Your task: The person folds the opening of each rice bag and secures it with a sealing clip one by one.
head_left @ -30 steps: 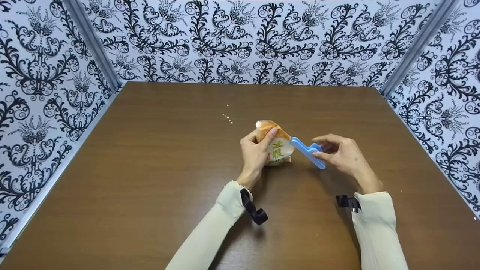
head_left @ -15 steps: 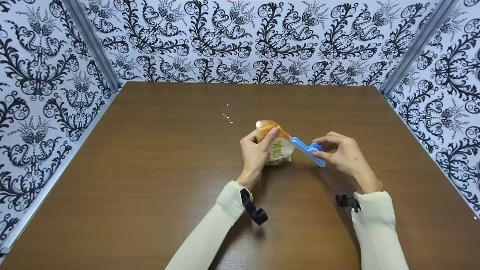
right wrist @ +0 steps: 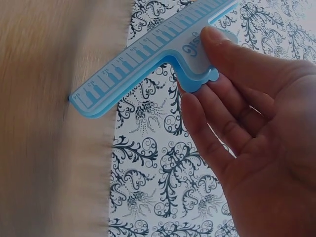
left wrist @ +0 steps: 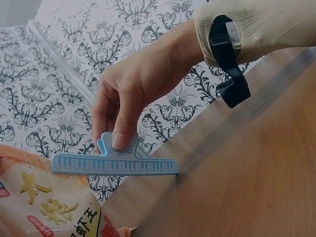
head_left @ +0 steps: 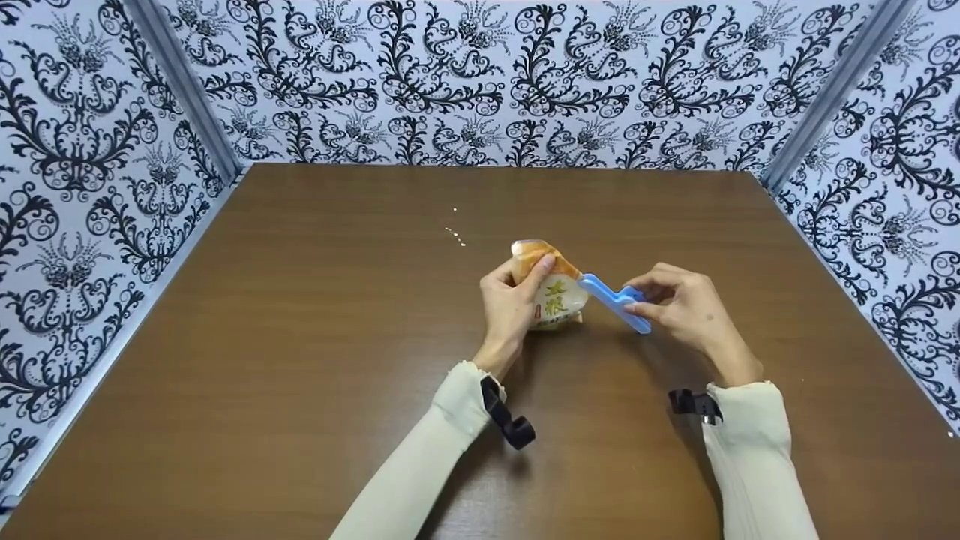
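My left hand [head_left: 511, 304] grips a snack bag [head_left: 561, 300], its thumb lying over the orange upper part. In the left wrist view the bag [left wrist: 54, 202] shows gold and black lettering. A light-blue clip [head_left: 611, 300] meets the bag's upper right edge at its far end. The thumb and fingers of my right hand [head_left: 686, 311] pinch the clip's handle tabs. Piano-key marks run along the clip's long bar [left wrist: 118, 165] in the left wrist view. Only the clip [right wrist: 148, 59] and my right hand [right wrist: 261, 113] appear in the right wrist view; the bag is outside it.
The brown wooden table [head_left: 315, 300] stretches around both hands. Several white crumbs [head_left: 456, 237] lie beyond the bag to the left. Walls with black-and-white scroll patterns [head_left: 480, 82] enclose the table at the back and sides. Black straps [head_left: 510, 416] hang at both wrists.
My right hand and the clip's near end have risen slightly since a second ago. The left hand and the bag have stayed in place.
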Motion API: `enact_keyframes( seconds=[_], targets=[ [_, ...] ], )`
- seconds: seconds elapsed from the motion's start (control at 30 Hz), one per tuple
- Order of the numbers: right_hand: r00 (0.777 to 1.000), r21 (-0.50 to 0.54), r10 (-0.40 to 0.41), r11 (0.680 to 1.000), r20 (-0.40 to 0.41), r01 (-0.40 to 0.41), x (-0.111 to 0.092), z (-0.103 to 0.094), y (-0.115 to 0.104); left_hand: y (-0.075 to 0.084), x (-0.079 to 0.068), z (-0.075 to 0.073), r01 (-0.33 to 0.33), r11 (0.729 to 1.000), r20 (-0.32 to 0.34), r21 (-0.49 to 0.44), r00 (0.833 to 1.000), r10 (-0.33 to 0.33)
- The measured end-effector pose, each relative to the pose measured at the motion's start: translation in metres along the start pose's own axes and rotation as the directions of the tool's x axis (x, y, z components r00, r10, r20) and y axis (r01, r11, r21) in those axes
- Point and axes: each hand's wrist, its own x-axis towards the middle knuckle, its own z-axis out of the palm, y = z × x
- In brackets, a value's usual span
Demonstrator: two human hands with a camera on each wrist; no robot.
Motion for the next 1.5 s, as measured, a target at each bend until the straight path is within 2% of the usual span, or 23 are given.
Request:
enact_keyframes(
  seconds=[0.23, 0.5, 1.17, 1.5],
  targets=[
    [1.0, -0.001, -0.007, 1.0, -0.01, 0.007, 0.0003, 0.0005, -0.0013, 0.0008, 0.0, 0.0, 0.008, 1.0, 0.005, -0.006, 1.0, -0.008],
    [1.0, 0.042, 0.005, 0.999, -0.018, -0.004, 0.0003, 0.0007, -0.0044, 0.0002, 0.0002, 0.0, -0.024, 0.999, 0.0, -0.02, 1.0, 0.024],
    [0.999, 0.039, 0.007, 0.999, -0.035, -0.006, -0.0007, 0.0017, -0.0078, -0.0004, -0.0003, 0.0003, -0.018, 1.0, 0.002, -0.008, 1.0, 0.018],
    [0.997, 0.043, -0.039, 0.998, -0.064, 0.042, 0.0004, 0.0022, -0.0073, 0.0002, 0.0001, 0.0004, -0.026, 1.0, -0.004, 0.003, 1.0, 0.026]
  ],
)
